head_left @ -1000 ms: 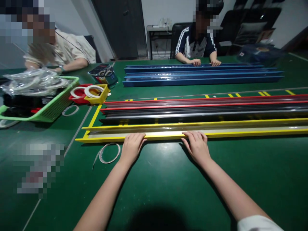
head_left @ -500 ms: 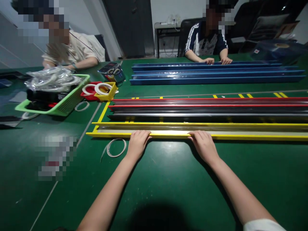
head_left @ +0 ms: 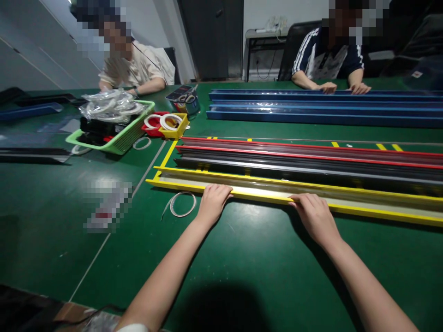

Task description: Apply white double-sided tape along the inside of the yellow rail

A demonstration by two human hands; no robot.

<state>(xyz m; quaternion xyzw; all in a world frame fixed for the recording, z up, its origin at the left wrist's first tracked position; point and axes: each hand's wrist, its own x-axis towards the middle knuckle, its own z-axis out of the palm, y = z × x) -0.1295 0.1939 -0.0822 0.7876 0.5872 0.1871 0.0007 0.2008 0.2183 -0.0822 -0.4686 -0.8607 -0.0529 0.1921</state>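
A long yellow channel strip [head_left: 263,197] lies across the green table, its trough facing up with a pale band along the inside. My left hand [head_left: 215,200] grips its near edge toward the left, fingers bent over the rim. Farther right on the same edge, my right hand [head_left: 314,214] pinches the rim between thumb and fingers. Just left of my left hand lies a loose coil of thin white tape [head_left: 182,204]. Behind the yellow strip run a black channel strip [head_left: 277,171] and a red-edged strip [head_left: 277,151], roughly parallel to it.
A green basket [head_left: 129,138] of bagged rolls stands at the left, beside a red tray [head_left: 152,130] and a yellow tray [head_left: 177,131] holding white tape rolls. Blue channel strips [head_left: 277,115] lie at the back, under a co-worker's hands [head_left: 327,87]. Another person sits back left.
The view has turned to the left, so the table's contents appear shifted right and the strips slant. Both hands keep their grip on the yellow strip's near edge.
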